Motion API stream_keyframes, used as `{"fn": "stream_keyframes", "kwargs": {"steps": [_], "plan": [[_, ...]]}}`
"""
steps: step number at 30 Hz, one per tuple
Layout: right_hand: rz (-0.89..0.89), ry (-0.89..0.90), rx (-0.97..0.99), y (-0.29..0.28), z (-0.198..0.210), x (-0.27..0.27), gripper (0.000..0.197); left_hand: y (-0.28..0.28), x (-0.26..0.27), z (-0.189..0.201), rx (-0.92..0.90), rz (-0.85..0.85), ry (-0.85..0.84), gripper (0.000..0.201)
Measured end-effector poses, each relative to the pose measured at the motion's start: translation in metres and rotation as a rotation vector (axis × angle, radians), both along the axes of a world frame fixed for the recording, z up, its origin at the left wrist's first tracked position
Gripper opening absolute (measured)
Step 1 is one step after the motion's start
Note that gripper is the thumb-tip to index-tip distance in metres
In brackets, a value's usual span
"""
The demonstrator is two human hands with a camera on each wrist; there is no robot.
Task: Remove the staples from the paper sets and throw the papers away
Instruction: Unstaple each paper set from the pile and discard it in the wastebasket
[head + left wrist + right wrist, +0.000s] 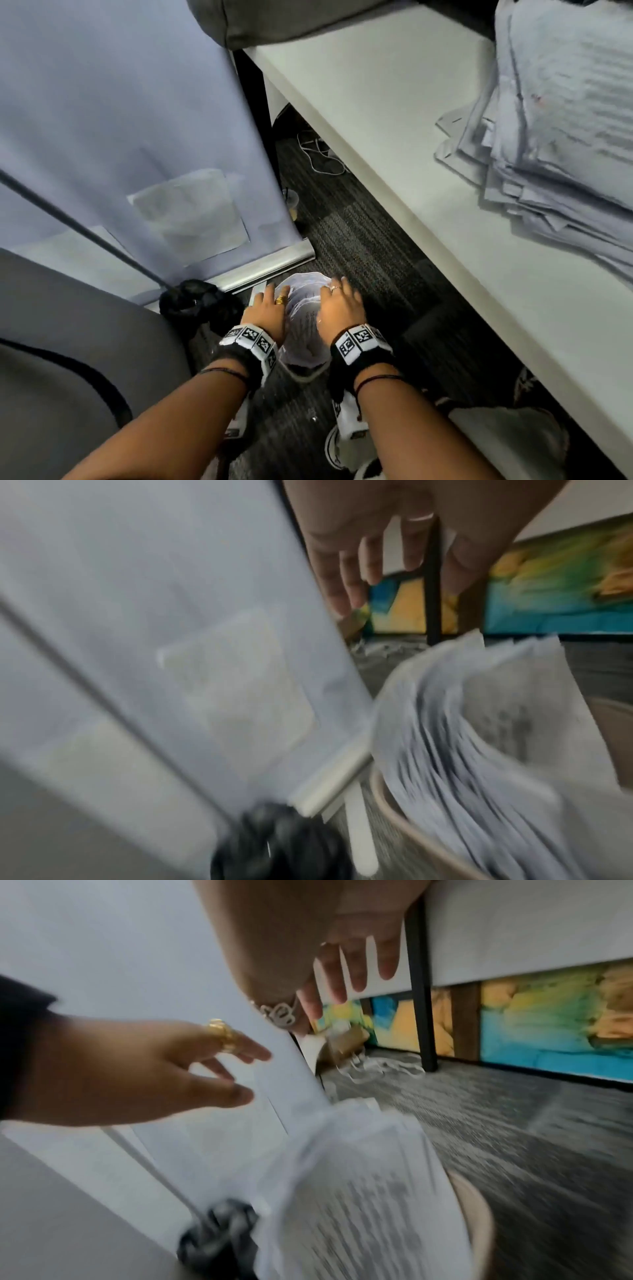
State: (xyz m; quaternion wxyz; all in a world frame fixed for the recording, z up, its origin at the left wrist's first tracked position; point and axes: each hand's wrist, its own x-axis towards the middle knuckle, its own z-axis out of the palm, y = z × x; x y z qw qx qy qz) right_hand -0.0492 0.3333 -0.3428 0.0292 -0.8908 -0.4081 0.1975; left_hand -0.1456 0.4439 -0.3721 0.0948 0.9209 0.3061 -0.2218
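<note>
A long white table (394, 144) runs along the right, with a messy stack of paper sets (555, 113) heaped at its far end. To the left hangs a pale fabric banner (120, 120), its metal base on the dark carpet (359, 240). Down on that carpet, between banner and table, stands a small wastebasket (404, 829), stuffed with curled papers (306, 308) that rise above its rim. Both hands are lowered over it. The left hand (265, 308) lies along the left side of the papers, fingers straight and spread, a gold ring on one finger. The right hand (339, 305) lies along their right side, fingers likewise extended and loose; neither grips anything. A crumpled black bag (191, 301) sits just left of the basket.
</note>
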Motion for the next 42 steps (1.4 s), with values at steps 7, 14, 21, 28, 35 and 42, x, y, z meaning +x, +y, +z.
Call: {"fn": "stream_keyframes", "kwargs": {"steps": [7,14,21,28,35,42], "plan": [[-0.168,-0.336,0.477,-0.014,0.136,-0.034,0.03,0.024,0.025,0.149,0.121,-0.381,-0.738,0.04],[-0.197,-0.412,0.843,-0.068,0.236,-0.054,0.033,-0.023,0.044,0.277,0.112,-0.617,-1.096,0.035],[-0.565,-0.454,0.577,-0.153,0.282,0.002,0.053,-0.106,0.07,0.319,-0.035,-0.562,-0.838,0.033],[-0.591,-0.362,0.243,-0.158,0.265,0.013,0.066,-0.122,0.095,0.337,-0.165,-0.063,-0.865,0.036],[-0.484,-0.529,0.388,-0.157,0.258,-0.001,0.073,-0.117,0.103,0.334,-0.332,0.157,-0.779,0.057],[-0.452,-0.488,0.452,-0.16,0.264,-0.006,0.046,-0.105,0.09,0.347,-0.329,0.146,-0.875,0.031]]}}
